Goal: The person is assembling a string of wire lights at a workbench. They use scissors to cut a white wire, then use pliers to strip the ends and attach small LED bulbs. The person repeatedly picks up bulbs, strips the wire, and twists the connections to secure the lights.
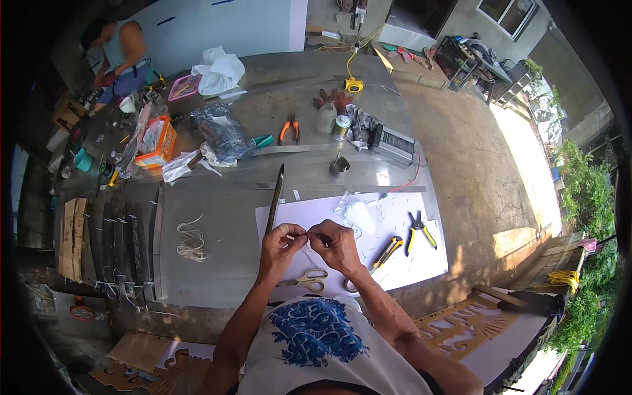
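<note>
Now, both hands come together above the grey metal bench (227,273), toward its near edge: the left hand (283,245) pinches thumb to forefinger, the right hand (336,245) is curled tight right against it, and whatever sits between those fingers is too small to make out. A long, narrow dark strip (276,197) runs from the left hand toward the bench's middle; can't tell whether it's gripped. Over at the near right corner, a flat white sheet (428,262) carries a yellow-and-black utility knife (387,253) and yellow-and-black wire strippers (416,228). Beige-handled scissors (303,281) lie by the near edge, and a loose cream cord bundle (191,243) sits off toward the left edge.
</note>
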The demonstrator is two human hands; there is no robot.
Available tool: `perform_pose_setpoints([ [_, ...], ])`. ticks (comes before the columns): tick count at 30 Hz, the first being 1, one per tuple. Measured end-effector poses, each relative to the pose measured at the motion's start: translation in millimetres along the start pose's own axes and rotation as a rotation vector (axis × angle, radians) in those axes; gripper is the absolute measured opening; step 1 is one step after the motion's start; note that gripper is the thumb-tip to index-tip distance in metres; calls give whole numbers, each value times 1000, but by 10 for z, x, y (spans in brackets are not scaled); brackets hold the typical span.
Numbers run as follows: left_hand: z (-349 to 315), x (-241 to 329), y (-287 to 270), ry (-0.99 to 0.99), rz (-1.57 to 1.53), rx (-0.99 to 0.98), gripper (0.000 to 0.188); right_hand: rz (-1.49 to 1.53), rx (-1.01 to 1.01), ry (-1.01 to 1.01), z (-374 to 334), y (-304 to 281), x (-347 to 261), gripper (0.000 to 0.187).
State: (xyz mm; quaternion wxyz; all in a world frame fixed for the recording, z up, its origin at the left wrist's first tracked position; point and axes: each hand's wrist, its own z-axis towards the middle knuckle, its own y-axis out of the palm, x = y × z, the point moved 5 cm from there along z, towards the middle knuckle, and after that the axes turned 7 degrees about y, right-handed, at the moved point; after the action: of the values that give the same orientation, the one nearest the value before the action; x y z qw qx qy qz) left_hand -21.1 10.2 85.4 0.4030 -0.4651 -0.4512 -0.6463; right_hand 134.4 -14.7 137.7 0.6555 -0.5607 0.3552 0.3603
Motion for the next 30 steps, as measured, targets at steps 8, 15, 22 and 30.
perform_pose_setpoints([
  [8,217,-1,12,41,-60,-73,12,-94,-36,-142,164,-117,-194,15],
  [15,213,87,-19,-3,-146,-55,10,-95,-74,-115,213,-82,-307,16],
  [22,270,157,-25,44,-189,-31,10,-86,-79,-100,277,-76,-403,15],
  [30,301,182,-23,62,-181,-16,12,-24,-106,10,326,-49,-392,10],
])
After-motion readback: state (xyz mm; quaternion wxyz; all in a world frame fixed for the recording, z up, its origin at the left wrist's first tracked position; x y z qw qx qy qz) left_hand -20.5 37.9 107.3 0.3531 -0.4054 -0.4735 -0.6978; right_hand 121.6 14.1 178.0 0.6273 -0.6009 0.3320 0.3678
